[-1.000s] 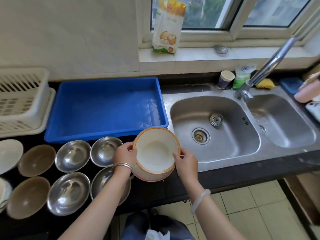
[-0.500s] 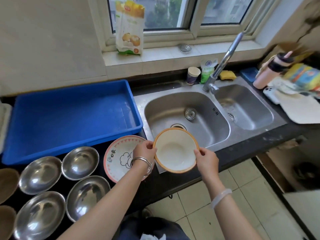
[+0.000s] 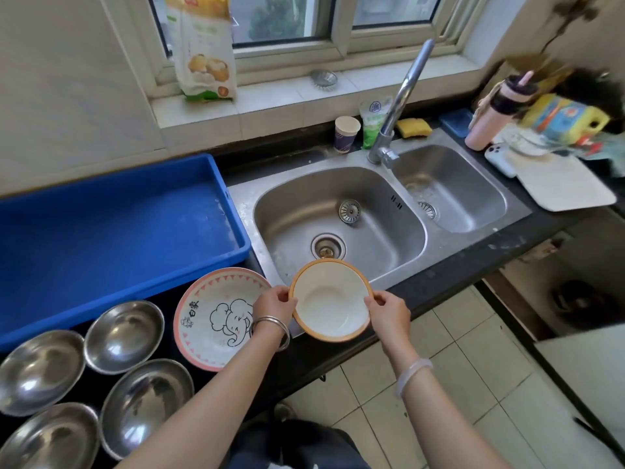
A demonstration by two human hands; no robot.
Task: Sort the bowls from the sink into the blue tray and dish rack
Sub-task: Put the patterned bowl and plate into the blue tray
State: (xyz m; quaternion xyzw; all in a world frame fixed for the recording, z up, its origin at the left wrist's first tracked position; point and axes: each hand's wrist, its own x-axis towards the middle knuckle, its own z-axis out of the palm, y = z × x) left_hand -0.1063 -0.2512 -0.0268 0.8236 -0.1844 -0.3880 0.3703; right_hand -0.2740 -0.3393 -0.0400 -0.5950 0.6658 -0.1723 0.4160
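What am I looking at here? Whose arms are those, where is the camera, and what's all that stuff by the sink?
There is no machine here, just a person's two bare arms. The single camera sits on the person's head and looks forward and down, so the arms reach in from the bottom of the picture. The left hand and the right hand hold a white bowl with an orange rim by opposite edges, fingers curled over the rim, above the front edge of the steel sink. To its left, on the dark counter, lie a pink-rimmed dish with an elephant drawing and four steel bowls. Behind those sits the blue tray.
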